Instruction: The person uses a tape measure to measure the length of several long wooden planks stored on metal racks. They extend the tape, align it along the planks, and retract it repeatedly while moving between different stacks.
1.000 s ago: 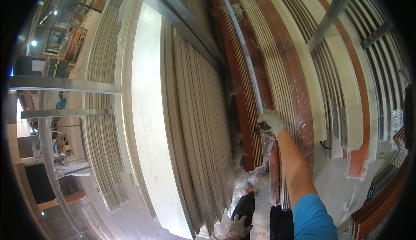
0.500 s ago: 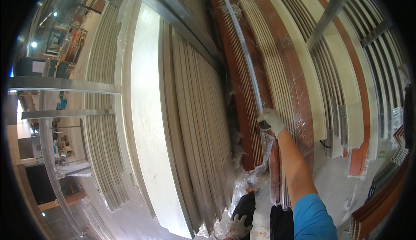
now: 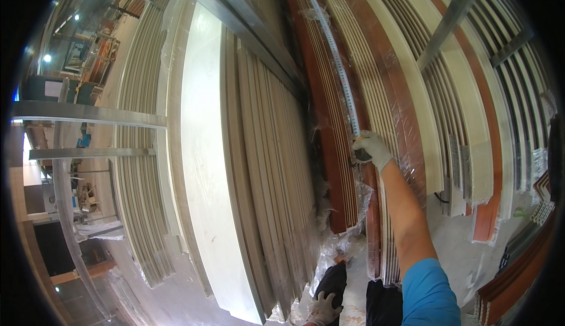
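Observation:
My right hand, in a pale glove, is closed round a tape measure with a dark case. Its long pale blade runs away from the hand along a stack of reddish-brown panels, up to the top of the view. The far end of the blade is out of sight. Low in the middle, my gloved left hand lies on my dark trouser leg with its fingers apart, holding nothing.
Left of the tape stand long beige panels and a white panel. Metal bars cross above them. More cream and brown panels, some wrapped in clear film, lie to the right. Crumpled film rests near my feet.
My right hand has moved slightly away from me and to the right with the tape measure. The blade has shifted with it and bows more. My left hand stays put.

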The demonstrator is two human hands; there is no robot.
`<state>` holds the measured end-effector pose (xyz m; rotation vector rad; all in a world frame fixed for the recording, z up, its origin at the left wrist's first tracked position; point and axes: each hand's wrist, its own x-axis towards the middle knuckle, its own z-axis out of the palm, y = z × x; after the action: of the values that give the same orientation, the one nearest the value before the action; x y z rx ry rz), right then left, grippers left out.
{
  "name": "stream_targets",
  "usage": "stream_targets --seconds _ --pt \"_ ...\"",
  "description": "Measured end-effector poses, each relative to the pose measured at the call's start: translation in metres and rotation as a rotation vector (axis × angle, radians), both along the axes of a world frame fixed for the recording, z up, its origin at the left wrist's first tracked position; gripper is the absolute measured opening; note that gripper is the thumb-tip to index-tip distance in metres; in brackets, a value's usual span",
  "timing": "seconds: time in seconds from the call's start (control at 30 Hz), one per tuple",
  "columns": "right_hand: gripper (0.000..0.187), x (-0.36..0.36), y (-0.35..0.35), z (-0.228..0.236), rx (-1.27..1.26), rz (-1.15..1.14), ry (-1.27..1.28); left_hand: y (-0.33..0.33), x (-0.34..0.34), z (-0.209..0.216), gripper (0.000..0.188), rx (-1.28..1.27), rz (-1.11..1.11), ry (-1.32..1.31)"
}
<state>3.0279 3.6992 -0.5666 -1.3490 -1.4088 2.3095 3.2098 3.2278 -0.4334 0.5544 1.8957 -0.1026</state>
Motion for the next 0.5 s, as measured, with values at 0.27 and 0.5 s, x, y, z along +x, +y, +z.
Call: stream_targets --seconds 0.27,0.5 --pt "0.041 0.0 0.006 0.011 -0.131 0.006 -0.026 -0.002 0.002 -0.002 0.067 0.001 -0.006 0.014" --pt "0.05 0.0 0.004 0.017 -0.065 0.008 -0.042 0.001 0.002 0.0 0.067 -0.013 0.019 0.002"
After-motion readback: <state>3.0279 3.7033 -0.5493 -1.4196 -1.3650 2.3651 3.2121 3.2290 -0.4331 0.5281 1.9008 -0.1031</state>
